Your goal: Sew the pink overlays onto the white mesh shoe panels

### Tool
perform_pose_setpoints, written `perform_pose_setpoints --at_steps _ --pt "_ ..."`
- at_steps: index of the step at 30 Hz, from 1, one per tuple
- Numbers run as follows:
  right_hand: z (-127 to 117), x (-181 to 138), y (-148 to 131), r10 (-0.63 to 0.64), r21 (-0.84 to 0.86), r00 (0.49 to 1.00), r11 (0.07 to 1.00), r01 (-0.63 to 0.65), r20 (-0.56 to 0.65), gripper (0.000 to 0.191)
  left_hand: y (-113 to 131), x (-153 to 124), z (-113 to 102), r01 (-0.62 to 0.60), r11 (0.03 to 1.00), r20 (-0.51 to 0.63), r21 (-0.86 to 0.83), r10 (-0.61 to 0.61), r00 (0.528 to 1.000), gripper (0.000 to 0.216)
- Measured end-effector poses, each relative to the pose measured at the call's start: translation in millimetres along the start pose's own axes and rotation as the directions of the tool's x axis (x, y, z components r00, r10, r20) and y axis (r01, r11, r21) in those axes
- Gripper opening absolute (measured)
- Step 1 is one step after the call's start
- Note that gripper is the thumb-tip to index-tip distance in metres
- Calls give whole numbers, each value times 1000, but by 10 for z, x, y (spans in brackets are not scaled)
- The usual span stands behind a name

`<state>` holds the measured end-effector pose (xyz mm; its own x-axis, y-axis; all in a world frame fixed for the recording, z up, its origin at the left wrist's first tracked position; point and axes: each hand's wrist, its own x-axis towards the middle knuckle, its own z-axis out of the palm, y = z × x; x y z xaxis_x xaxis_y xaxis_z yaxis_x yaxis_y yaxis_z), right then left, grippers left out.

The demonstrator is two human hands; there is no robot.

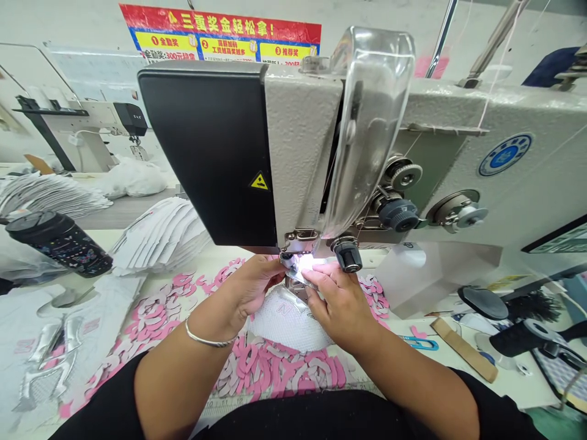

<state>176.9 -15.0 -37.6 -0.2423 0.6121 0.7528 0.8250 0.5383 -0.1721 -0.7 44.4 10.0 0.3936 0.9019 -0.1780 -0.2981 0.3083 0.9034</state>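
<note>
A white mesh shoe upper piece [287, 321] with silver trim and a pink letter lies beneath the head of a sewing machine [302, 140]. A bright lamp lights its upper end at the presser foot [288, 261]. My left hand [250, 284] grips the piece's left side, thumb and fingers closed close to the foot. From the right, my right hand [342, 302] holds the silver edge, fingertips pressed together on it. The needle's tip is lost in the glare and behind the fingers.
Pink and white cut-outs [275, 370] are heaped around the work. Stacked white pieces [158, 235] and a dark tumbler [59, 241] stand left, above more silver-trimmed uppers [50, 354]. Blue snips [419, 343] and a brown strip [463, 349] lie right. Another sewing machine [96, 131] is behind.
</note>
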Motion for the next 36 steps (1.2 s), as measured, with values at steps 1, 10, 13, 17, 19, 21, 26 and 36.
perform_pose_setpoints --at_steps 1,10,13,17,19,21,26,36 --pt "-2 0 2 2 2 1000 1000 -2 4 29 -3 1 -1 -3 1000 2 6 3 1000 31" --pt "-46 8 10 26 -3 998 1000 -26 49 31 -39 -55 -114 -114 910 -47 398 144 988 20" --pt "-70 27 1 58 -11 994 998 -57 89 31 24 -184 -234 -207 634 30 745 279 960 27" --pt "-113 79 16 85 -19 983 996 -83 163 31 87 -377 -401 -209 425 172 881 123 977 25" --pt "-137 102 41 87 -22 979 996 -84 185 30 75 -436 -431 -175 462 168 869 57 984 23" --pt "-166 109 66 85 -33 981 996 -80 174 29 41 -457 -411 -138 565 156 814 16 988 26" --pt "-262 53 51 -12 9 1000 1000 12 -5 24 -24 -356 -228 -92 780 77 619 56 995 30" --pt "-7 -72 235 -69 73 998 995 68 14 32 -92 -112 -168 -110 958 -56 265 129 990 31"
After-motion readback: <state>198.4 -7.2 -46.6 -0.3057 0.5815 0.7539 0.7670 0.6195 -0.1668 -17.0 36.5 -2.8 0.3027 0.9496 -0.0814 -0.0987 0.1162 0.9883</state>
